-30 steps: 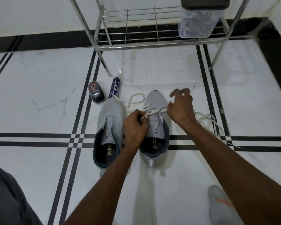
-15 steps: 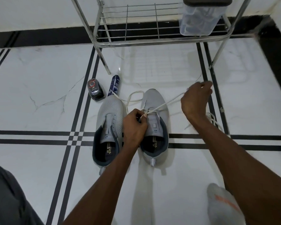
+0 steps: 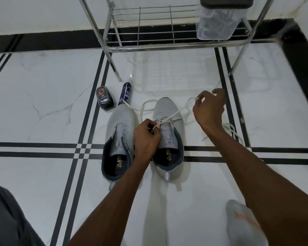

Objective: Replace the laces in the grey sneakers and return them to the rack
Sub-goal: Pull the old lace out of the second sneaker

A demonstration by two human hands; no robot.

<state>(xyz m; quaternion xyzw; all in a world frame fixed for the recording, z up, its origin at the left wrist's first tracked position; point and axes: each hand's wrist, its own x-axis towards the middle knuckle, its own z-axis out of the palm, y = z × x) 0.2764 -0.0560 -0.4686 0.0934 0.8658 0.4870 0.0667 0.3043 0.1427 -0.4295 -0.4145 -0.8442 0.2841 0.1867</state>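
Right hand [image 3: 209, 108] nearer (pinching lace [image 3: 174, 114]); blurred

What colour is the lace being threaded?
White, or off-white; the lace shows best in the head view.

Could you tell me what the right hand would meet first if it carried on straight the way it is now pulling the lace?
Probably the rack's right front leg; the right hand points up-right toward it over bare floor, though depth is unclear.
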